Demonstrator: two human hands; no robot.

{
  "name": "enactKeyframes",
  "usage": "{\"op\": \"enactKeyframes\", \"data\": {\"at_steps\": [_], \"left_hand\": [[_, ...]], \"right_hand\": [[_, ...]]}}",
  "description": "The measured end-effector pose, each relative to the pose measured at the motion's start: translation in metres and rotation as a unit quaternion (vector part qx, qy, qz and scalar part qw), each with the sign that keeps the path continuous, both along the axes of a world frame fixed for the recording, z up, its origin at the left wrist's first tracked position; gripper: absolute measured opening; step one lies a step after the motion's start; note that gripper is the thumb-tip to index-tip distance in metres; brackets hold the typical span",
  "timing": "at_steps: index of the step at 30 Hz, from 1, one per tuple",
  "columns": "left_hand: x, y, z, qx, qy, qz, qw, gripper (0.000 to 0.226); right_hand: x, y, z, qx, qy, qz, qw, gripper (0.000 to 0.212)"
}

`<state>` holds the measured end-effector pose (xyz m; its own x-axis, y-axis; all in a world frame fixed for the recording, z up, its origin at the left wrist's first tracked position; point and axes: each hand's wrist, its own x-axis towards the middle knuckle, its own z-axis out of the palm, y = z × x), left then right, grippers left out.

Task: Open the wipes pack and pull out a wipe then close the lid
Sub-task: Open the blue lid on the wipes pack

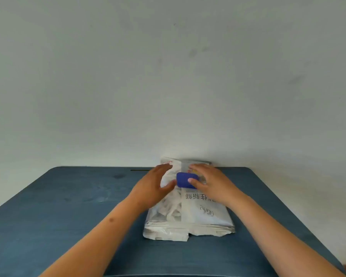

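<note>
- A dark blue wooden table [68,206] with rounded far corners fills the lower half of the view, set against a plain pale grey-white wall [168,76].
- A soft white plastic wipes pack [196,214] lies flat on the table, slightly right of centre, its long side running away from the viewer toward the wall.
- The pack's near end is a crinkled, sealed edge; its far end reaches the back edge of the table.
- Dark printed characters and a small logo show on the right half of the pack's top face; the left half looks see-through, with crumpled white material inside.
- A small blue rounded-rectangle plastic lid [185,179] sits on the pack's top face, toward the far end. Whether it is shut or slightly lifted cannot be told.
- The left hand [154,186] rests on the left side of the pack, fingers spread and curved, thumb pointing toward the lid's left edge; it grips nothing.
- The right hand [210,184] lies over the right side of the pack, fingers reaching past the lid, the thumb tip pressed on the lid's right part.
- Both bare forearms stretch in from the bottom corners of the view and meet at the pack.
</note>
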<state>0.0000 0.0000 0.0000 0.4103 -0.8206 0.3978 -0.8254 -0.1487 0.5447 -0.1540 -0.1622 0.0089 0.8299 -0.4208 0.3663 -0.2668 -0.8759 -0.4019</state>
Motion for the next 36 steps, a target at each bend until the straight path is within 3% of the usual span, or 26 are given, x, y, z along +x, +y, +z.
{"op": "enactKeyframes", "data": {"at_steps": [5, 17, 31, 36], "left_hand": [[-0.003, -0.02, -0.007, 0.036, 0.024, 0.003, 0.999, 0.063], [0.003, -0.04, -0.029, 0.017, 0.051, 0.003, 0.999, 0.059], [0.003, -0.041, -0.033, 0.026, 0.071, 0.017, 0.997, 0.06], [0.003, -0.04, -0.033, 0.031, 0.08, 0.021, 0.996, 0.059]], "right_hand": [[0.009, -0.003, -0.004, -0.023, 0.071, 0.026, 0.997, 0.057], [0.014, -0.013, -0.017, 0.013, 0.047, 0.051, 0.998, 0.047], [0.021, -0.021, -0.023, -0.021, 0.09, 0.072, 0.993, 0.037], [0.023, -0.022, -0.021, 0.002, 0.054, 0.056, 0.997, 0.03]]}}
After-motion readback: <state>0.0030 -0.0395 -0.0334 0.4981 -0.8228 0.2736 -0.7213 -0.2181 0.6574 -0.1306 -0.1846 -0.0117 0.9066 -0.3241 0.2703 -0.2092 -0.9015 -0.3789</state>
